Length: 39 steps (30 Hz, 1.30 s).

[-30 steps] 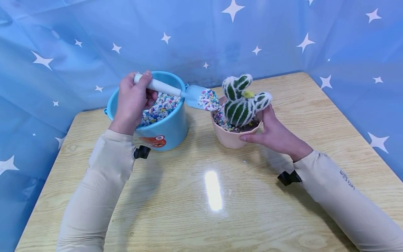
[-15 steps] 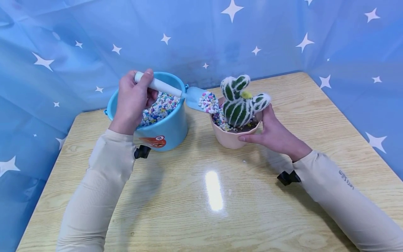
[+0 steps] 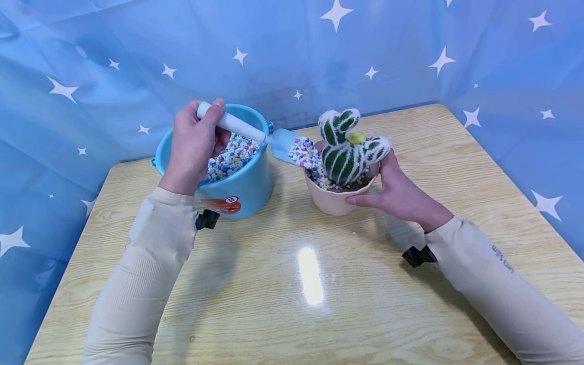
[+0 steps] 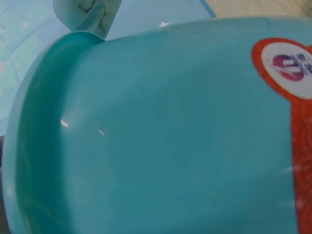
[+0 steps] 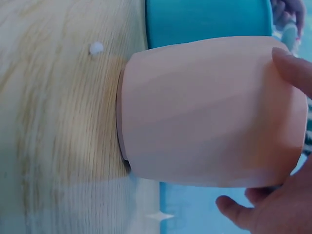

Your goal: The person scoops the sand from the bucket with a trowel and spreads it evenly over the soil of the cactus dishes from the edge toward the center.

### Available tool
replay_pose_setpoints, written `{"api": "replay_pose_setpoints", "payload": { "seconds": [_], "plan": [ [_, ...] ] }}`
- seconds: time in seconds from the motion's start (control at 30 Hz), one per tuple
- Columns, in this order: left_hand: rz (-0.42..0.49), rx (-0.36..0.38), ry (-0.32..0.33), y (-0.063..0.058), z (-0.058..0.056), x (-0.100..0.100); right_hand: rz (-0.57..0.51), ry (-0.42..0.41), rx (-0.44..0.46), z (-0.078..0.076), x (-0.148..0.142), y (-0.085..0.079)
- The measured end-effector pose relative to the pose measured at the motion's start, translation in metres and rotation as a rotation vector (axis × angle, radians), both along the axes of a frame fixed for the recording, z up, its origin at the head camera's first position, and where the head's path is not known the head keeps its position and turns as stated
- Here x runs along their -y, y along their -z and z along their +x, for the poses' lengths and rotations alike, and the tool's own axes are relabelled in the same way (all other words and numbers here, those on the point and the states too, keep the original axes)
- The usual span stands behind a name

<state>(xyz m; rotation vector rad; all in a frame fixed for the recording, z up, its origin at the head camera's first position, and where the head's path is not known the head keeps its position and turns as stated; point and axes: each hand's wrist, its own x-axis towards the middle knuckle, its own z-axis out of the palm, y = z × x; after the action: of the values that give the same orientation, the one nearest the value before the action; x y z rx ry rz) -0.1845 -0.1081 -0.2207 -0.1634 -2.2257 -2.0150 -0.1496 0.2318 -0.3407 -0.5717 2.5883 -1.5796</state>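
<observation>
My left hand (image 3: 193,142) grips the pale handle of a small blue shovel (image 3: 281,144) over the bucket's rim. Multicoloured pebbles (image 3: 304,152) lie on its blade, whose tip overlaps the left rim of a pink flowerpot (image 3: 330,203). In the pot stands a fuzzy green and white toy cactus (image 3: 345,161), with pebbles around its base at the left and dark soil at the right. My right hand (image 3: 406,197) holds the pot by its right side, thumb in front. The right wrist view shows the pot (image 5: 209,112) standing on the table, with fingers on both its sides.
A light blue bucket (image 3: 242,197) with more coloured pebbles stands on the wooden table (image 3: 255,294), left of the pot. It fills most of the left wrist view. One loose white pebble (image 3: 354,233) lies in front of the pot. A starry blue curtain (image 3: 274,56) hangs behind.
The shovel blade has dipped slightly lower and to the right at the pot's rim. The cactus leans a little more to the left. My right hand stays on the pot.
</observation>
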Motion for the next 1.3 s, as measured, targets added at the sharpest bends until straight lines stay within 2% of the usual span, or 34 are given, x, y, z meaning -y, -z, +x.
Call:
{"api": "replay_pose_setpoints", "payload": {
  "seconds": [0.37,0.7,1.13,1.3],
  "plan": [
    [-0.014,0.001,-0.006,-0.0004,0.0008,-0.0019,0.006,0.008,-0.043,0.0009,0.0022,0.001],
    [-0.05,0.0,-0.008,0.0008,0.0001,-0.0022,-0.001,-0.004,-0.031,0.0017,0.0011,0.001],
    [-0.031,0.004,0.006,-0.0034,0.0025,-0.0065,-0.014,-0.012,-0.013,0.0019,0.0011,0.001],
    [-0.023,0.012,0.013,-0.0043,0.0033,-0.0078,0.019,-0.001,-0.003,0.0031,0.0013,0.0]
  ]
}}
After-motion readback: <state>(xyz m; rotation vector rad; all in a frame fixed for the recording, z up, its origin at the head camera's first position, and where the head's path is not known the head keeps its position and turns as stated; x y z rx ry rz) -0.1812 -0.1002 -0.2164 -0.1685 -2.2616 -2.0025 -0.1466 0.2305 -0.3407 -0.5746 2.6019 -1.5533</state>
